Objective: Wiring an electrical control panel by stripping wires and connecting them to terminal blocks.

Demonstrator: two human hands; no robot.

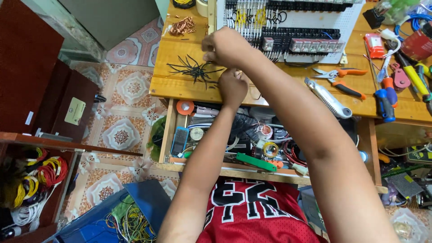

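Left hand (pixel 232 86): closed, pinching something too small to tell. Right hand (pixel 225 46): at 12 o'clock of left, fingers curled, contents hidden. Black wire pieces (pixel 193 69): loose pile on wooden bench (pixel 180 87), 9 o'clock of hands. White wiring panel (pixel 310 27): 2 o'clock. Open drawer (pixel 167 130): 6 o'clock.

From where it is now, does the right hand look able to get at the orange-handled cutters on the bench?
Probably yes. The right hand is at the bench edge beside the left hand, and the orange-handled cutters lie uncovered on the bench further right, with nothing stacked between.
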